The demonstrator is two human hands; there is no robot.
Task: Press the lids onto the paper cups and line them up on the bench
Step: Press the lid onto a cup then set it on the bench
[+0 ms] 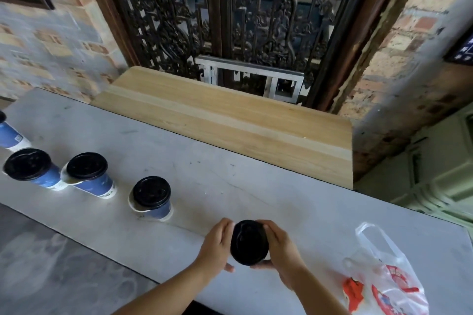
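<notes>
Print on cups (pixel 156 210) and bag (pixel 391 286) is blurring out, unreadable. Left hand (pixel 217 247) and right hand (pixel 282 250) are both gripping black lid (pixel 248 241), fingers curled.

White plastic bag (pixel 384 286) with red print lower right, pale wooden board (pixel 230 120), carved dark screen (pixel 230 20) behind, brick walls (pixel 51 46)
</notes>
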